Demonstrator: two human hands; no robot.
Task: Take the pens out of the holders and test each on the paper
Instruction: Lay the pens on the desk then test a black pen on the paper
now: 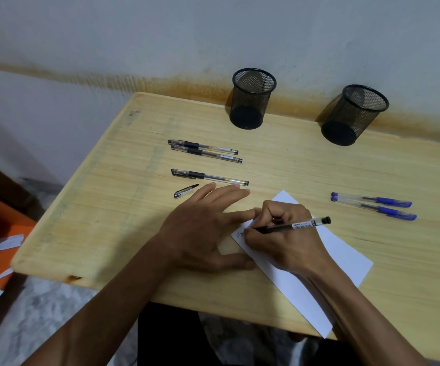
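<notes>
My right hand (287, 239) grips an uncapped black pen (300, 225), its tip on the left end of the white paper (345, 260), where a small ink mark shows. My left hand (205, 228) lies flat with spread fingers, pressing the paper's left edge. The loose pen cap (184, 192) lies just left of my left fingers. Three capped black pens (205, 150) lie in a row behind it on the wooden table (108, 207). Two blue pens (372, 206) lie at the right. Two black mesh holders (252, 99) (353, 114) stand at the back, both with no pens in them.
The table stands against a grey wall with a rusty stain. An orange surface (0, 220) with paper scraps sits lower left, below the table's left edge. The paper's near corner hangs over the front edge.
</notes>
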